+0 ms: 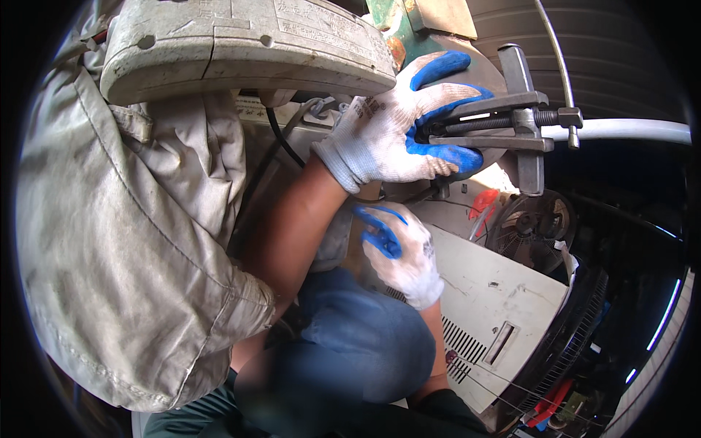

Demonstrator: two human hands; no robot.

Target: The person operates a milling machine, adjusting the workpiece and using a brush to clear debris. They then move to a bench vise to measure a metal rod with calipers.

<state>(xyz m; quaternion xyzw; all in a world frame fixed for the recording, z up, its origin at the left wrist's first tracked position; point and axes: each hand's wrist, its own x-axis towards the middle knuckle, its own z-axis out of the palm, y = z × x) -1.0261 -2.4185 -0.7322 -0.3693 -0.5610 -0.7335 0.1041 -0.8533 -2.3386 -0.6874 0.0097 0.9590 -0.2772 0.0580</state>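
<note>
My left hand (391,128), in a white glove with blue-coated fingers, closes round the jaw ends of a metal two-jaw gear puller (527,120). The puller lies sideways, its threaded screw running between the two arms and its crossbar upright at the right. Fingers hide what the jaws rest on; a grey round disc (488,69) shows behind them. Lower down, my right hand (401,255), gloved the same way, hovers near the pale panel with its fingers loosely bent and apart. Nothing shows in it.
A dirty cast housing (248,55) overhangs the upper left. Beige cloth (139,241) hangs beside my left forearm, partly covering it. A pale slotted panel (504,292) lies at the right, near a round fan (533,226). My jeans-clad knee (365,336) is below.
</note>
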